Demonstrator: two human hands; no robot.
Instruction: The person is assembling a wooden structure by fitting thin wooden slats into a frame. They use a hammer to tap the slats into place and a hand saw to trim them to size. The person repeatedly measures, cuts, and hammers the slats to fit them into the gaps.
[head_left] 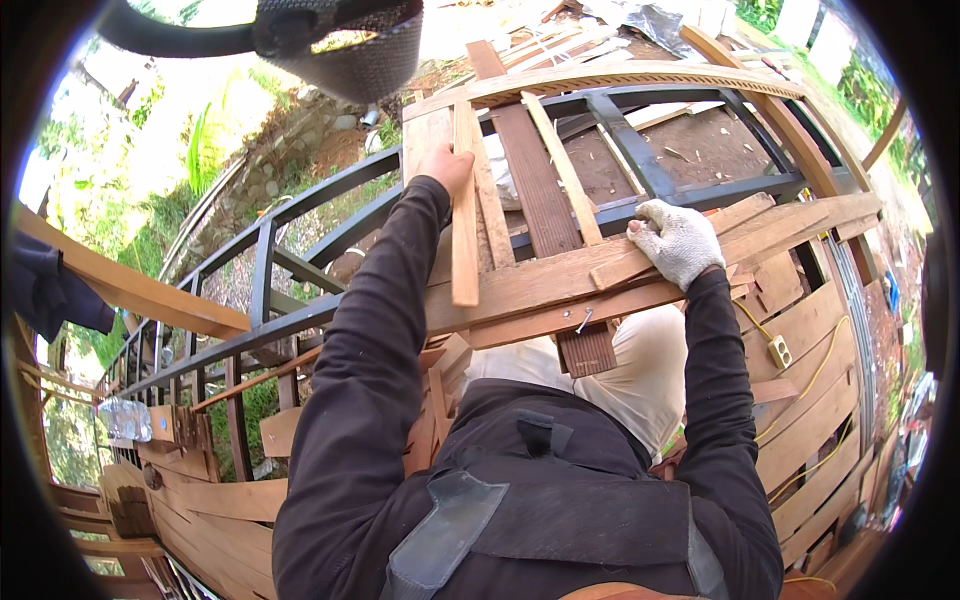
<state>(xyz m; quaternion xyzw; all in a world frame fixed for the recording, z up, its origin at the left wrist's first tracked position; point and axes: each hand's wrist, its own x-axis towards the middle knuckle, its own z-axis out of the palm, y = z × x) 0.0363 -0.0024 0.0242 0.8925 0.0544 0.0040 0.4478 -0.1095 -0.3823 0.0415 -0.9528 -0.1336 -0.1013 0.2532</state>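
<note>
My bare left hand (447, 170) grips a narrow wooden strip (464, 240) near its far end, close to a curved wooden rail (620, 78). The strip lies across the gap between that rail and a thick plank (530, 285) nearer me. My right hand (682, 243), in a white knitted glove, rests on the plank with curled fingers; anything inside them is hidden. Beside the strip lie another light strip (490, 200), a dark grooved board (535, 180) and a thin slat (562, 165). Two screws or nails (584, 320) sit on the plank's near edge.
A black metal frame (270, 270) runs under the wood and off to the left. Wooden floorboards (810, 400) hold a yellow cord with a socket (779, 350). A clear plastic bottle (125, 420) stands at the left. A dark strap (340, 40) hangs at the top.
</note>
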